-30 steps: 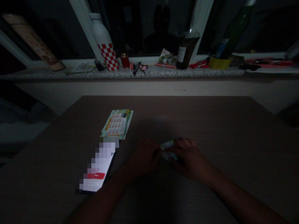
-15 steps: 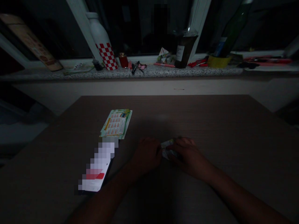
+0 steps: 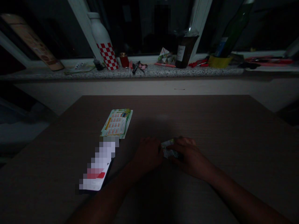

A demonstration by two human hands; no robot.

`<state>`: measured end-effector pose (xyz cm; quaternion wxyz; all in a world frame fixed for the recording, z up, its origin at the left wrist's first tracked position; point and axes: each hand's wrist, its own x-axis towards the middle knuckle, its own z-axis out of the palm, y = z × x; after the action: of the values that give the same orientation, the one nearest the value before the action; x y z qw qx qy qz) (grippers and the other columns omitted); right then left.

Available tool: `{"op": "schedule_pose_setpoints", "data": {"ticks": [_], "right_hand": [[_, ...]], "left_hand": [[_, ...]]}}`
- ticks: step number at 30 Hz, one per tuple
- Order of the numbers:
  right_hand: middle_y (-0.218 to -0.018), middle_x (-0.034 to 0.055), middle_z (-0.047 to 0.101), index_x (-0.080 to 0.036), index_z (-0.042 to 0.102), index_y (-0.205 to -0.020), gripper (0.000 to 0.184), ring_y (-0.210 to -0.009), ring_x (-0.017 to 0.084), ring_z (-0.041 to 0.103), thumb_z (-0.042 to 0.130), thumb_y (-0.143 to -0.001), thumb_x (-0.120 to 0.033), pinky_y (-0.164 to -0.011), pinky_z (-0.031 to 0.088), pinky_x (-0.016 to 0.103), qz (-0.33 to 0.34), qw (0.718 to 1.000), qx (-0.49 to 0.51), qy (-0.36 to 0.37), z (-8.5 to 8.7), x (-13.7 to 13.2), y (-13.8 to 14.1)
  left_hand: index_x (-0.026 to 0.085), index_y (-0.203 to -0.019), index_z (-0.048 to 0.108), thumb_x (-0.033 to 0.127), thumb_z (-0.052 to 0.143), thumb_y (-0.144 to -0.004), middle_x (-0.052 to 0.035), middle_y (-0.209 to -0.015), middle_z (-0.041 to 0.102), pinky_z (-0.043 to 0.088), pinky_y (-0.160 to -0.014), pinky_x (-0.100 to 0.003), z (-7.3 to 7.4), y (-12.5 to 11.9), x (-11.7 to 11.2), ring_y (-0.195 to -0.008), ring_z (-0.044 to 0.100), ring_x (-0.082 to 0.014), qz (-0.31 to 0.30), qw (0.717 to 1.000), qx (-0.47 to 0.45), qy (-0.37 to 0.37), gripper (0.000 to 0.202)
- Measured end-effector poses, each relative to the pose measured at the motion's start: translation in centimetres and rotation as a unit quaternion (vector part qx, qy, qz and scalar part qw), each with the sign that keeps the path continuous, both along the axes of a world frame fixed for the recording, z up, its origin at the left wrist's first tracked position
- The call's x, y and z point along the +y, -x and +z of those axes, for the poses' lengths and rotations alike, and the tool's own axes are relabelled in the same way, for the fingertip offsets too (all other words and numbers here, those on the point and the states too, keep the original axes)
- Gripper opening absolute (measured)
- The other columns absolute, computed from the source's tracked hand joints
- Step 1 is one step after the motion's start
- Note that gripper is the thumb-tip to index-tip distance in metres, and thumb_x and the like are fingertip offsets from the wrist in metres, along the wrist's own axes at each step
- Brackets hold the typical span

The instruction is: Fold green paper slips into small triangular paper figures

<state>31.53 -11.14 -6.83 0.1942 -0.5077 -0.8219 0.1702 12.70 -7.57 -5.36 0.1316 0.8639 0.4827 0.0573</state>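
— Hardly anything has moved in the last second, except that the left hand has edged in closer. The small folded piece of pale printed paper between the hands also shows a little less, because its raised corner has come down.

— So it sits lower now?

— Lower and flatter, as far as the dim light lets me judge. It lies on the wide brown wooden desk, toward the near edge, with a hand on each side.

— What else is about?

— Beyond the desk runs a speckled grey stone windowsill, and it is crowded. It carries a white bottle with a red-and-white chequered band, a dark bottle with a pale label, a green glass bottle, pens and scraps. On the desk, left of the hands, lies a green-edged printed card with a calendar grid. A long white slip with a red patch lies at its near end. Neither has shifted.

— And the fingers?

— The right hand has its fingers laid over the paper's right part, gripping it against the desk. The left hand is curled, knuckles up, and touches the paper's left edge. Whether it pinches the paper or only rests against it I cannot tell.

— Meaning?

— I judge the fold is being pressed down rather than opened.
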Motion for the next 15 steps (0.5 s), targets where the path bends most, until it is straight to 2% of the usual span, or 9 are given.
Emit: {"op": "schedule_pose_setpoints", "data": {"ticks": [7,15], "right_hand": [[-0.098,0.0045,0.064,-0.028,0.065,-0.107,0.029,-0.099,0.026,0.052,0.067,-0.078,-0.025,-0.087,0.033,0.039,-0.007,1.0,-0.007,0.0,-0.03,0.15,0.13],[-0.1,0.0043,0.064,-0.029,0.063,-0.113,0.037,-0.099,0.025,0.052,0.068,-0.077,-0.023,-0.087,0.032,0.04,-0.001,1.0,-0.001,-0.004,0.22,0.02,0.24]], "left_hand": [[0.015,-0.083,0.062,0.025,0.048,-0.085,-0.0105,-0.086,0.066,0.042,-0.077,-0.04,0.08,-0.2,0.14,-0.084,0.06,-0.0261,0.004,1.0,0.017,0.003,0.018],[0.015,-0.08,0.061,0.024,0.048,-0.084,-0.0095,-0.083,0.066,0.042,-0.076,-0.039,0.08,-0.32,0.09,-0.082,0.06,-0.0253,0.013,1.0,0.019,-0.004,0.016]]}}
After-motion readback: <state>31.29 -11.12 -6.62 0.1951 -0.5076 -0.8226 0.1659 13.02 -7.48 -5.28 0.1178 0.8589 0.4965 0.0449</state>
